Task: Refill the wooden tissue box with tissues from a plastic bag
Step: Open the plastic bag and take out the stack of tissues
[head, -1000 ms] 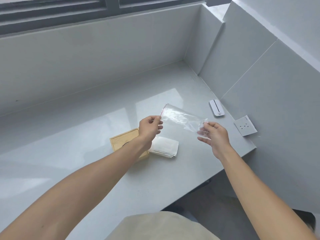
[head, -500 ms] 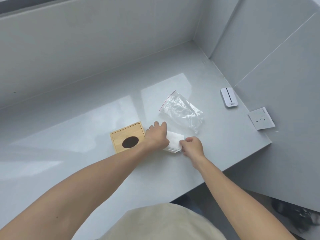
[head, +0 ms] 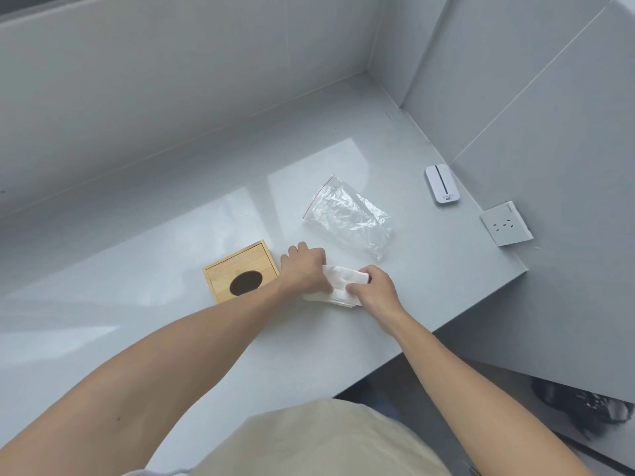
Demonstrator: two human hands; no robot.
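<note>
A square wooden tissue box (head: 240, 271) with a dark oval opening in its lid lies flat on the grey counter (head: 171, 321). Just right of it sits a stack of white tissues (head: 342, 285). My left hand (head: 304, 267) presses down on the stack's left part. My right hand (head: 372, 286) pinches the top tissue at its right edge and lifts it slightly. A clear plastic bag (head: 347, 214) with a red seal strip lies limp beyond the hands, with nothing visible inside.
A small white device (head: 442, 184) lies near the right wall. A white wall socket (head: 505, 224) is mounted on that wall by the counter's corner. The counter's front edge runs diagonally just right of my right forearm.
A second ago both hands held the bag up in the air. It now lies on the counter, and both hands have come down onto the tissue stack, whose top tissue is lifted.
</note>
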